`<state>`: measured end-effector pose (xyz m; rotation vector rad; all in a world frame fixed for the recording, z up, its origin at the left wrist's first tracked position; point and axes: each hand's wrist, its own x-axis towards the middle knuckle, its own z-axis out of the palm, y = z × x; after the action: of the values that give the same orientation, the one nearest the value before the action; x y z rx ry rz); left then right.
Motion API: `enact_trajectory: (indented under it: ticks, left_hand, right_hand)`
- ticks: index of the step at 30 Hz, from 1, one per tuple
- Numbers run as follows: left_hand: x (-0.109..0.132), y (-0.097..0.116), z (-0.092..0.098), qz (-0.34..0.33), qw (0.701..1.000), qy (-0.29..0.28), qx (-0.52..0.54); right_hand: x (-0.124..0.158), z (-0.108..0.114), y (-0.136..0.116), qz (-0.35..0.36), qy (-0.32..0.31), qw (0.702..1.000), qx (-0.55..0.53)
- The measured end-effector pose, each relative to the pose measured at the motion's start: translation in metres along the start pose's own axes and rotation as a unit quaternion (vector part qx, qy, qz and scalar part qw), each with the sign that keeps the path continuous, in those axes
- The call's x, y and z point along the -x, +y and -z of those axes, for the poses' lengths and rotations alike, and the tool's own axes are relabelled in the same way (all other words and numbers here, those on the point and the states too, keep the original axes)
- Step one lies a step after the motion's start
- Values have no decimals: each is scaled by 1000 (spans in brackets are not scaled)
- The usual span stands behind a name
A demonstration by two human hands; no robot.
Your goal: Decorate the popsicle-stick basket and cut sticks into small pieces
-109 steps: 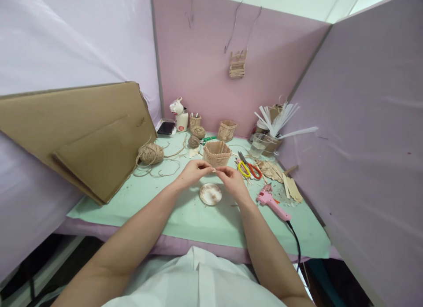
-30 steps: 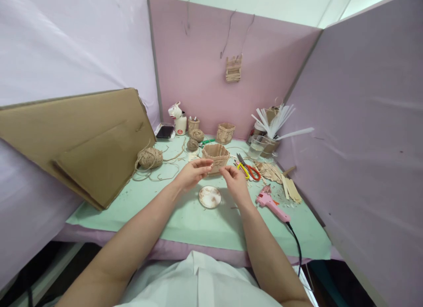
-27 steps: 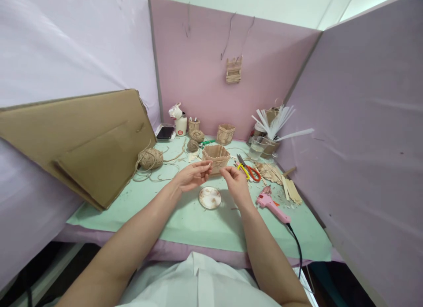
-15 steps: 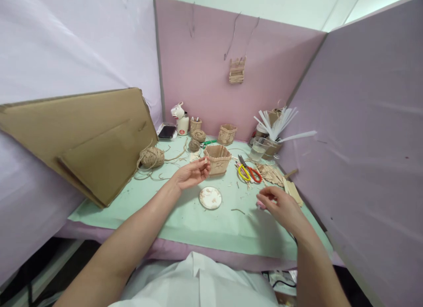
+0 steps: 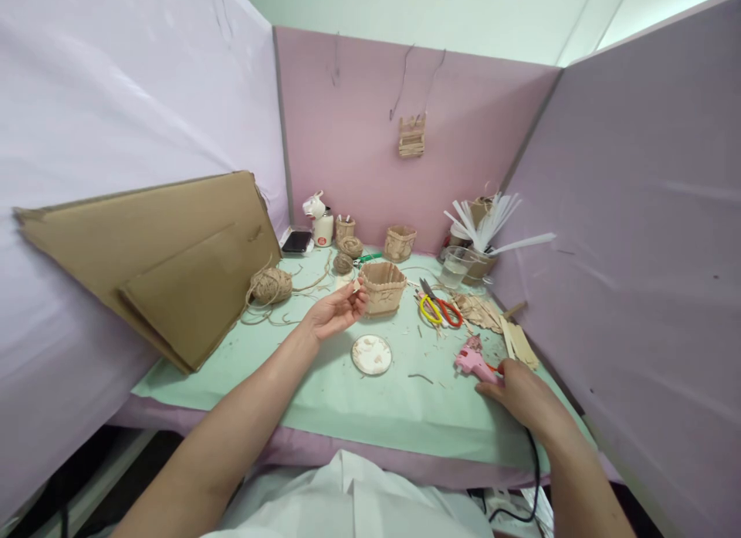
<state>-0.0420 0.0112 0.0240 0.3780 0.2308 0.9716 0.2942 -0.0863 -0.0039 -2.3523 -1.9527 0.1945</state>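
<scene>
My left hand [image 5: 339, 310] is closed in a pinch on a small pale wood chip [image 5: 356, 286], just left of the brown basket-like box [image 5: 383, 289] with a scalloped rim. At the right, my right hand [image 5: 518, 387] closes round the handle end of a pink glue gun [image 5: 475, 363], which lies on the table with its black cord trailing off the front edge. Between the hands sits a round white dish [image 5: 371, 355] with pale bits in it. Scissors [image 5: 437, 306] with yellow and red handles lie beyond the glue gun.
A large cardboard sheet [image 5: 156, 252] leans at the left beside a twine ball [image 5: 271, 285]. At the right stand a clear plastic cup [image 5: 455, 266] and white sticks [image 5: 486, 223]. A second small box [image 5: 399, 243] is near the pink back panel. Thin wood strips [image 5: 519, 343] lie at right.
My right hand has moved right and towards me, from above the glue gun to its handle; the gun now shows fully. My left hand keeps its pinch. The view has tilted up slightly.
</scene>
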Motion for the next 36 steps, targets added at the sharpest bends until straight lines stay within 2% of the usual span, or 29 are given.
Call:
enact_trajectory:
  ticks: [4,7,9,14,18,20,21,23,26,28,30,31,36]
  left_hand:
    - [0,0,1,-1,1000,-6,11]
    - [-1,0,1,-1,1000,-2,13]
    - [-1,-1,0,1,1000,2,13]
    - [0,-1,-1,-7,1000,9,6]
    - [0,-1,-1,-6,1000,3,6]
    - [0,-2,-1,0,1000,-3,8]
    - [0,-2,-1,3,1000,-6,9]
    - [-1,-2,-1,7,1000,-6,10]
    - [-1,-3,-1,14,1000,-1,10]
    - [0,-4,0,19,1000,1,7]
    - [0,-5,0,19,1000,-4,1]
    - [0,-5,1,19,1000,-9,-4]
    - [-1,-7,3,14,999,-24,-34]
  right_hand:
    - [0,-2,2,-19,-21,1000,-1]
    - [0,-6,2,-15,6,1000,-11]
    - [-1,-8,0,-1,29,999,-16]
    - [-4,-10,-4,52,24,998,-31]
    - [-5,-5,-5,60,35,988,-137]
    - [-3,-1,-8,74,25,963,-258]
    - [-2,1,-12,81,16,940,-330]
    - [1,3,-24,85,-3,873,-481]
    - [8,5,-55,87,-20,741,-665]
    - [12,6,-80,106,-37,686,-719]
    - [17,6,-101,126,-49,672,-728]
    - [19,6,-110,145,-50,678,-719]
    - [25,4,-131,207,-17,741,-638]
